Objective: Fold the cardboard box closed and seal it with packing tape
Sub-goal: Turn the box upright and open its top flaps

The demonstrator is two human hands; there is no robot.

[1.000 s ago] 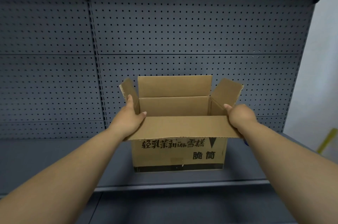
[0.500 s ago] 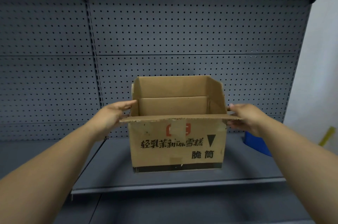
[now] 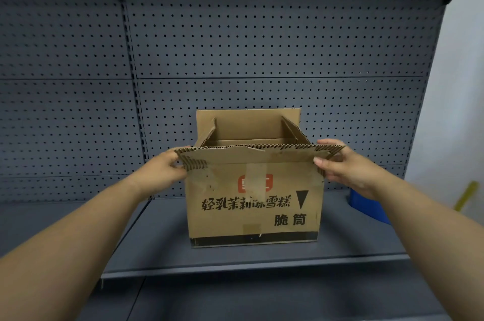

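Each hand, left (image 3: 159, 172) and right (image 3: 348, 166), pinches an end of the near flap (image 3: 258, 154) of the box (image 3: 252, 205) on the shelf (image 3: 353, 242), seemingly to swing it shut over the side flaps.

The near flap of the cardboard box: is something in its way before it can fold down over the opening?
Nothing visible blocks it. The left hand and right hand hold the near flap by its ends. The two side flaps lean inward over the opening of the cardboard box, below the flap's path.

Grey metal shelf (image 3: 353, 247) — cardboard box (image 3: 254, 205) centred, blue object (image 3: 366, 206) at right
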